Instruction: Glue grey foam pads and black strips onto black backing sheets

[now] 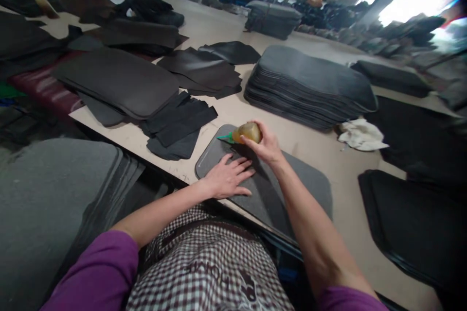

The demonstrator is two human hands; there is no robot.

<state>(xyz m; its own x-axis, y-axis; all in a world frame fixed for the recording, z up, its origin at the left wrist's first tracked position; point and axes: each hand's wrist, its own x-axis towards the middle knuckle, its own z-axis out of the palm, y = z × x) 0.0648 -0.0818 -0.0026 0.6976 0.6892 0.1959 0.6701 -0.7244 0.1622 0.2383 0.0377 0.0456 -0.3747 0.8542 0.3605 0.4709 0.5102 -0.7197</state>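
Observation:
A dark grey panel with rounded corners (310, 180) lies flat at the table's near edge. Pressed flat on it, with fingers spread, is my left hand (228, 177). My right hand (266, 143) grips a squeeze glue bottle (250, 132) with yellowish contents, tipped on its side. Its green nozzle (226, 138) points left and down, close to the panel's upper left part; whether the tip touches cannot be made out. A pale line runs along the panel's left edge.
Behind the panel stands a thick stack of dark panels (306, 87). Black cut pieces (178, 124) and a large dark sheet (120, 80) lie left. A white cloth (361, 134) and more black panels (412, 223) are right. Grey panels (54, 194) are piled at lower left.

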